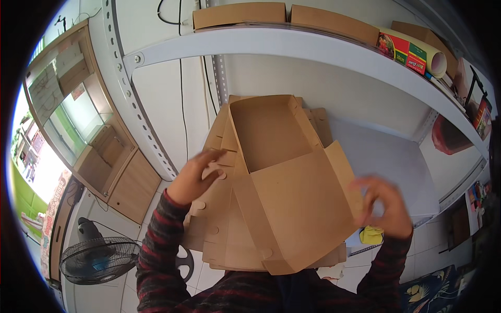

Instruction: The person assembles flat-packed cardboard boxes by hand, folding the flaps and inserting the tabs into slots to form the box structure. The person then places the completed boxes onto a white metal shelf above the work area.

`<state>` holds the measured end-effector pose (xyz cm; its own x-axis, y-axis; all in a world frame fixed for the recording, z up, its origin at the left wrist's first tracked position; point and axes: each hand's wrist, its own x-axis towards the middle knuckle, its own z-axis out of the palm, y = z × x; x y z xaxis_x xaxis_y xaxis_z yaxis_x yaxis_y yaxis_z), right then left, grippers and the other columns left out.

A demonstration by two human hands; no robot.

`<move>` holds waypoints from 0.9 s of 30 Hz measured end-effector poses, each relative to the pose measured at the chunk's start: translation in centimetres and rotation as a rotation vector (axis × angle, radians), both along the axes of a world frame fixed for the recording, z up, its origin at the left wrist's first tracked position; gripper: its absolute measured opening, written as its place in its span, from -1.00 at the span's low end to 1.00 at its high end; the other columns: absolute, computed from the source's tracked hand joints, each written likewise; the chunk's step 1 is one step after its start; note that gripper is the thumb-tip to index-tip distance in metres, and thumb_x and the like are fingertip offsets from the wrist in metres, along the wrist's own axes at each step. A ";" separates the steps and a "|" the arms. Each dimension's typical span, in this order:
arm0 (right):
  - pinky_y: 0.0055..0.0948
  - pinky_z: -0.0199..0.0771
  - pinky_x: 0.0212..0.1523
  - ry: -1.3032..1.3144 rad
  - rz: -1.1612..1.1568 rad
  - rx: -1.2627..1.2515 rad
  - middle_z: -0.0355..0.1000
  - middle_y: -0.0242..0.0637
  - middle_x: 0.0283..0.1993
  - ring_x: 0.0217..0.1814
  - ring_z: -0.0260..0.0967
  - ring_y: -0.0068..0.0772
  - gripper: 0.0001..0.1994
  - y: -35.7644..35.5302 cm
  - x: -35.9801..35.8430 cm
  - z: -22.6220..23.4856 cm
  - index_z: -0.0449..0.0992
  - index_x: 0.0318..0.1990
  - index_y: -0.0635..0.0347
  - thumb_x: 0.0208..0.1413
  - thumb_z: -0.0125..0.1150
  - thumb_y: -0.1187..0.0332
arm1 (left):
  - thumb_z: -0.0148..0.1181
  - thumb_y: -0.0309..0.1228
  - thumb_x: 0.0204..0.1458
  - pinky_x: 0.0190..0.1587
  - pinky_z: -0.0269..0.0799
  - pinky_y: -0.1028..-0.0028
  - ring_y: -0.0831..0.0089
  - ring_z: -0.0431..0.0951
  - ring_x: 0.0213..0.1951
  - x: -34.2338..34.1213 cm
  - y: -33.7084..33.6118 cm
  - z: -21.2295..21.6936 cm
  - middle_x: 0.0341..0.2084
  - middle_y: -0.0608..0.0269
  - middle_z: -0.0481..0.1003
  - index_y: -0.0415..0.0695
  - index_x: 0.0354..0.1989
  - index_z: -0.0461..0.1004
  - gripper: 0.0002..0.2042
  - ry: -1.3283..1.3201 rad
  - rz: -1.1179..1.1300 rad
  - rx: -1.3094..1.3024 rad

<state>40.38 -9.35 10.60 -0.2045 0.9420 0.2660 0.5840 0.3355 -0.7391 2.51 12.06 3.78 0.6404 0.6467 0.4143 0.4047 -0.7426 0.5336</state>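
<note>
From the head camera, you are holding a half-folded brown cardboard box (284, 182) over a stack of flat brown cardboard blanks (222, 208) on the white metal shelf (386, 161). Your left hand (195, 177) is pressing open fingers on the stack beside the box's left wall. Your right hand (383, 206), blurred, is curling at the box's right flap; whether it grips, you cannot tell.

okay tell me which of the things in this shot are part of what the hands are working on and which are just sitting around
In hand:
- half-folded cardboard box, at the left hand and right hand
- stack of flat cardboard blanks under it

Lying about:
- foil roll box and brown boxes on the upper shelf
- floor fan
- yellow cloth
</note>
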 end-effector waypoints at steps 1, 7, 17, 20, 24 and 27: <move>-0.45 0.55 -0.25 -0.081 0.118 -0.090 0.40 -0.20 0.19 -0.18 0.49 -0.52 -0.43 -1.1 -2.0 0.4 0.42 0.16 0.24 -0.05 0.43 0.40 | 0.25 -0.61 -0.02 0.00 0.44 0.31 0.15 0.48 0.06 0.3 0.7 0.1 0.05 0.02 0.43 -0.09 0.24 0.32 -0.43 0.021 0.037 0.079; -0.40 0.61 -0.35 -0.643 0.018 0.022 0.35 -0.14 0.19 -0.27 0.56 -0.30 -0.48 -4.7 -6.6 -4.1 0.48 0.10 0.15 -0.12 0.35 0.45 | 0.39 -0.57 -0.19 0.26 0.25 0.11 0.05 0.19 0.32 5.0 3.5 0.0 0.23 0.06 0.27 0.01 0.08 0.47 -0.45 0.147 0.103 0.527; -0.32 0.53 -0.35 -0.629 -0.257 0.338 0.50 -0.28 -0.23 -0.32 0.53 -0.22 -0.81 -4.7 -5.4 -7.4 0.55 -0.28 0.21 -0.13 0.20 0.50 | 0.40 -0.39 -0.15 0.32 0.09 0.03 0.32 0.36 0.21 4.4 3.8 -0.5 -0.10 0.39 0.52 0.01 -0.42 0.56 -0.87 0.207 0.010 0.613; -0.31 0.53 -0.30 -0.514 -0.457 0.489 0.51 -0.18 -0.22 -0.26 0.53 -0.12 -0.79 -4.0 -3.3 -6.6 0.53 -0.29 0.28 -0.18 0.20 0.57 | 0.40 -0.41 -0.16 0.25 0.15 0.03 0.35 0.48 0.06 3.9 2.6 -0.4 -0.23 0.41 0.54 -0.02 -0.44 0.53 -0.86 0.107 -0.023 0.622; -0.39 0.52 -0.22 -0.442 -0.523 0.569 0.50 -0.07 -0.16 -0.20 0.53 -0.09 -0.79 -2.5 0.3 -4.5 0.51 -0.28 0.37 -0.15 0.18 0.60 | 0.35 -0.42 -0.14 0.17 0.26 0.07 0.41 0.57 -0.18 4.2 -0.8 -0.6 -0.36 0.43 0.54 -0.05 -0.46 0.50 -0.88 0.054 -0.056 0.692; -0.43 0.50 -0.15 -0.204 -0.500 0.523 0.50 -0.04 -0.14 -0.17 0.53 -0.16 -0.82 -0.6 3.2 -5.1 0.52 -0.28 0.39 -0.11 0.17 0.58 | 0.28 -0.41 -0.10 0.12 0.33 0.15 0.46 0.57 -0.29 4.6 -4.5 -0.1 -0.39 0.43 0.53 -0.04 -0.46 0.51 -0.94 0.074 -0.083 0.780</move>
